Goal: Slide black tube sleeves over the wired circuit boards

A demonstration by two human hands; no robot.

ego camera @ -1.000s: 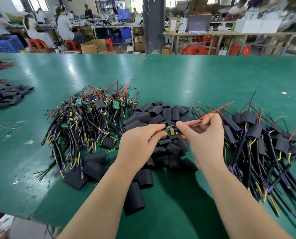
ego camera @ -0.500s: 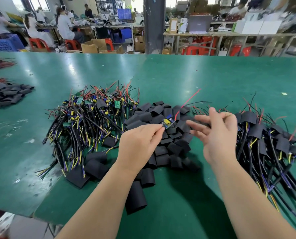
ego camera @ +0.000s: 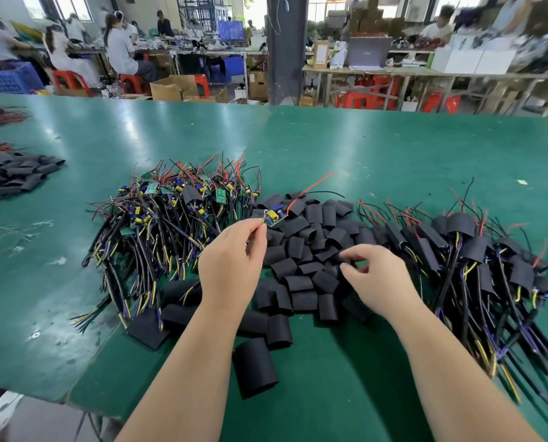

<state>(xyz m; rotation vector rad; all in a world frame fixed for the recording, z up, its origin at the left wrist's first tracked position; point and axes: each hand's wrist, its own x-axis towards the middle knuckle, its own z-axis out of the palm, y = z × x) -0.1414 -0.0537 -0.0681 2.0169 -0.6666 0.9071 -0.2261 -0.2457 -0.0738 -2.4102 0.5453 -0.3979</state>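
Two fingertips (ego camera: 256, 225) of your left hand (ego camera: 231, 269) pinch the light board (ego camera: 275, 215) by one end, above the sleeves (ego camera: 298, 250) heaped toward the desk's (ego camera: 362, 148) near edge. Your right hand (ego camera: 376, 277) curls onto that heap; a grip I cannot tell. Sleeves look soft, flattened: take one by its mouth.

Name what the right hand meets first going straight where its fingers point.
The pile of black tube sleeves: the right hand points its fingers leftward into it, seemingly right at one sleeve, though contact is unclear.
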